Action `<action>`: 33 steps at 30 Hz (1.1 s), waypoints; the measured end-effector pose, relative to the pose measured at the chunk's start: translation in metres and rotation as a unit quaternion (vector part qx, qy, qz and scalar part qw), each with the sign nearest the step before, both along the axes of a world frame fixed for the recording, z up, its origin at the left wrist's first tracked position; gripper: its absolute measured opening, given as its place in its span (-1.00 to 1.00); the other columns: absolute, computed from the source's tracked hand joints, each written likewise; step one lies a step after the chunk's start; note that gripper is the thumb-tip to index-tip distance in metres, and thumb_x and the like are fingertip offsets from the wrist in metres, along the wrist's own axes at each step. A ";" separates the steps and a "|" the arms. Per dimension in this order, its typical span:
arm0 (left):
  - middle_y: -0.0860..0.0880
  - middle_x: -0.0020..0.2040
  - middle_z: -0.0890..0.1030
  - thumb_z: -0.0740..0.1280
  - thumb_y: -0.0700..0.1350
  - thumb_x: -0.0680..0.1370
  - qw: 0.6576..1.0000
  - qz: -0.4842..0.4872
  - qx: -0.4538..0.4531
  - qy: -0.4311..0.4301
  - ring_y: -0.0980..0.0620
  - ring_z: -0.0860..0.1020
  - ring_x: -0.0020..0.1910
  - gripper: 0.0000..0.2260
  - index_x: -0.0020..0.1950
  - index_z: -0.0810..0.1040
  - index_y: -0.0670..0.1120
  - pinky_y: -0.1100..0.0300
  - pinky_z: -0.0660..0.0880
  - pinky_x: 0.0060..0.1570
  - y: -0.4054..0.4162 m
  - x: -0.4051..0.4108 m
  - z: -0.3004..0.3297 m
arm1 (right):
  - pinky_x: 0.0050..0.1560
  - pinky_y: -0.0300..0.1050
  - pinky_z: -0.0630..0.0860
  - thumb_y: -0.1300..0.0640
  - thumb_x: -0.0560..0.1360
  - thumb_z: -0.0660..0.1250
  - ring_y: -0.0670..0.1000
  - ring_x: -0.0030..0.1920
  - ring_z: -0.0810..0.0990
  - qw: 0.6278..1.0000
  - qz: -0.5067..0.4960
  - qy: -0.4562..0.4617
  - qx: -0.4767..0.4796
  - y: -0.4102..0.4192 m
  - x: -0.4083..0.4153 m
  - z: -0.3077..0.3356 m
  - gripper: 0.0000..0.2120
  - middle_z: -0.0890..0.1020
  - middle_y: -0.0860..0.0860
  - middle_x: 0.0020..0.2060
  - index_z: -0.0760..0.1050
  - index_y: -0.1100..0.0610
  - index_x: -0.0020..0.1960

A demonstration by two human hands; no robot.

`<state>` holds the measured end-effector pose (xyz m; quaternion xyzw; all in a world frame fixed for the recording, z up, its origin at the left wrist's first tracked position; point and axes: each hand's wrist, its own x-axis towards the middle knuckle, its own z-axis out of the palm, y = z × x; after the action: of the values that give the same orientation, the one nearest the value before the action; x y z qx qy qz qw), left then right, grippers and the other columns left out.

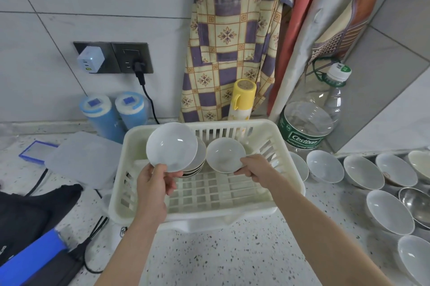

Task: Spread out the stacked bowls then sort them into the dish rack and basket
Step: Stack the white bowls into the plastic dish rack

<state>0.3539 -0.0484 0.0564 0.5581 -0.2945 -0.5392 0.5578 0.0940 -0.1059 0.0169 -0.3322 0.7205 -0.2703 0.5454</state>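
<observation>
A cream plastic basket sits on the speckled counter in front of me. My left hand grips a white bowl by its lower rim, tilted toward me over the basket's left side. Behind that bowl, several stacked bowls lean on edge inside the basket. My right hand pinches the rim of a smaller white bowl, held above the basket's middle. Several more white bowls lie spread out on the counter to the right.
A steel bowl sits among the spread bowls at right. A big water bottle stands behind the basket, a yellow can and two blue canisters by the wall. A plastic lid, black cloth and cables lie left.
</observation>
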 end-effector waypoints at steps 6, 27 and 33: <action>-0.15 -0.33 0.69 0.21 -0.25 0.56 1.000 -0.010 0.006 -0.004 0.11 0.38 -0.57 -0.84 0.07 0.54 -0.18 0.30 0.29 -0.58 -0.001 0.000 0.000 | -0.65 -0.31 0.11 0.21 0.60 0.17 0.00 -0.40 0.37 1.000 0.003 0.006 -0.002 0.003 0.000 0.003 -0.74 0.65 0.10 -0.44 0.49 0.26 0.22; -0.21 -0.29 0.70 0.21 -0.24 0.57 0.993 -0.090 0.017 -0.074 0.10 0.43 -0.56 -0.80 0.11 0.55 -0.06 0.29 0.31 -0.59 -0.002 -0.010 -0.001 | -0.36 -0.17 0.39 -0.12 0.57 0.13 -0.01 -0.33 0.54 0.955 0.062 0.281 -0.067 0.014 0.003 0.016 -0.60 0.70 0.04 -0.29 0.58 0.16 -0.08; -0.20 -0.32 0.69 0.19 -0.25 0.57 0.988 -0.126 0.010 -0.093 0.10 0.43 -0.57 -0.81 0.10 0.55 -0.09 0.28 0.29 -0.60 -0.008 -0.032 0.006 | -0.23 -0.18 0.42 -0.11 0.58 0.14 -0.25 -0.37 0.53 0.963 0.054 0.071 -0.255 0.023 0.007 0.045 -0.77 0.69 -0.04 -0.36 0.55 -0.12 -0.10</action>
<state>0.3221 -0.0564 0.0626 0.5698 -0.4078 -0.5537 0.4500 0.1006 -0.0824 0.0622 -0.5171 0.6453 -0.3912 0.4040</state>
